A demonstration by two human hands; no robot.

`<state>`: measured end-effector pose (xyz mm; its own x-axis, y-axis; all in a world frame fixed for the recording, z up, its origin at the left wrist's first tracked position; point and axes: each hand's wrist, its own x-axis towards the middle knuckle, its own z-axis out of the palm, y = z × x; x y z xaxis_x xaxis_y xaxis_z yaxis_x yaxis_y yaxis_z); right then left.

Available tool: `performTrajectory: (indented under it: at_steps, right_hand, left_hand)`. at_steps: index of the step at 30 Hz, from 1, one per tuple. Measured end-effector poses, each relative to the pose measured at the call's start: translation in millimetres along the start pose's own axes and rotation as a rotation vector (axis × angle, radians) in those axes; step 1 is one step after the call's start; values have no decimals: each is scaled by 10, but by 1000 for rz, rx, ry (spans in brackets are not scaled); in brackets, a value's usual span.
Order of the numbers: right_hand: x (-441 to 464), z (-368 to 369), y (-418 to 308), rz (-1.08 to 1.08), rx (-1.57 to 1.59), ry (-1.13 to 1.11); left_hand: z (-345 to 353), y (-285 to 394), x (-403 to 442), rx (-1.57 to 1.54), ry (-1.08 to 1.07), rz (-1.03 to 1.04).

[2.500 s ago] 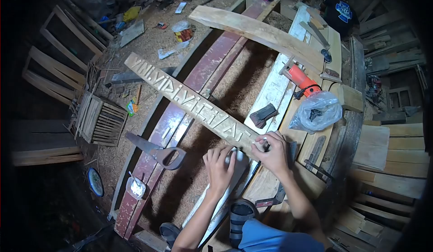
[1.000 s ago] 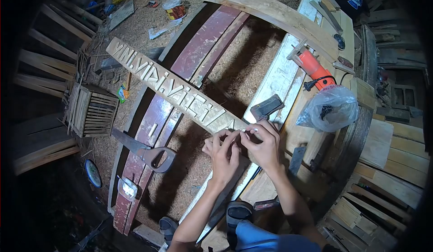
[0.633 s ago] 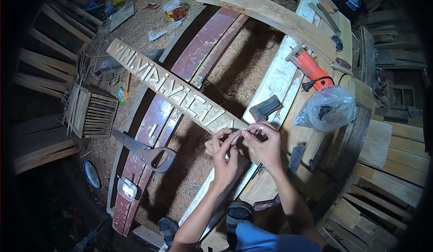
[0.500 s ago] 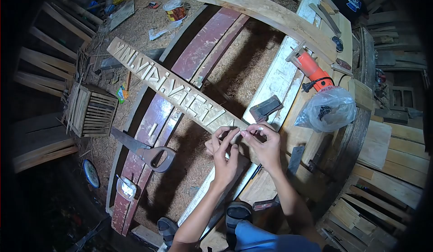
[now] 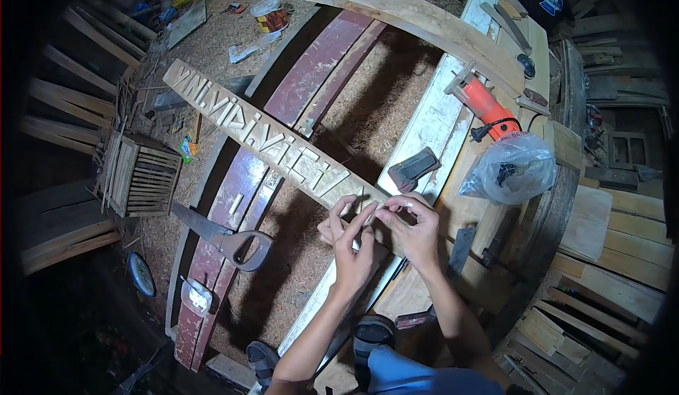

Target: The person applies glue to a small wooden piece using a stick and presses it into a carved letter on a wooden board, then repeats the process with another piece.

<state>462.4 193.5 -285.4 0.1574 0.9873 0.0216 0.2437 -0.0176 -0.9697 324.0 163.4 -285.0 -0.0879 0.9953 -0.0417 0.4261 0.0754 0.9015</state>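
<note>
A long wooden board [image 5: 283, 156] with raised wooden letters lies diagonally across the red plank and the white plank. At its lower right end, my left hand [image 5: 350, 243] has its fingers bent around a small pale piece, seen between the fingertips. My right hand [image 5: 414, 232] pinches at the same spot, its thumb and forefinger meeting the left fingertips; what it holds is too small to name. Both hands rest over the board's end and cover part of the last letter. A dark block [image 5: 414, 170] sits on the white plank just above my right hand.
A handsaw [image 5: 244, 248] and a white tub [image 5: 196, 297] are on the red plank [image 5: 212, 253]. A red power tool [image 5: 484, 105] and plastic bag [image 5: 513, 169] lie right. A curved board [image 5: 417, 16] crosses the top. Another person [image 5: 539, 2] is at the upper right.
Since the oldest frame, both hands have come together over the board's end, my right hand moving left. The view has also shifted. In the last half second the fingers have moved only slightly.
</note>
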Motion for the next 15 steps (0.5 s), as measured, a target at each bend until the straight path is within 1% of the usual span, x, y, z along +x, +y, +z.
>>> performTrajectory:
  at_steps: [9,11,15]
  right_hand:
    - [4,20,47,-7,19,2]
    - [9,9,39,-15,-25,-2]
    - [-5,16,79,2,-42,-1]
  left_hand:
    - [25,1,-9,76,49,7]
    - [34,-41,-11,50,53,35]
    - [37,-44,-15,88,38,19]
